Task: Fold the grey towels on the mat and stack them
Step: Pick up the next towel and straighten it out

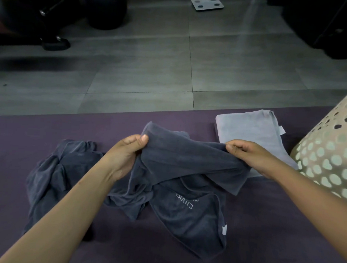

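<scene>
Status: one light grey towel [249, 132] lies folded at mat [51, 127] far right, w/ left hand [126, 155] & right hand [244, 153] each pinching a dark towel [187, 161] mid-mat, still bunched; another dark towel [57, 172] left, unfolded.

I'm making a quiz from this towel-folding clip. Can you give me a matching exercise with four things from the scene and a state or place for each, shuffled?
Things:
1. dark towel
2. light towel
3. crumpled towel
4. scale

States or places:
A. folded flat on the mat
B. on the tiled floor, far off
C. held up by the left hand and right hand
D. lying bunched at the left

Pairs: 1-C, 2-A, 3-D, 4-B
</scene>
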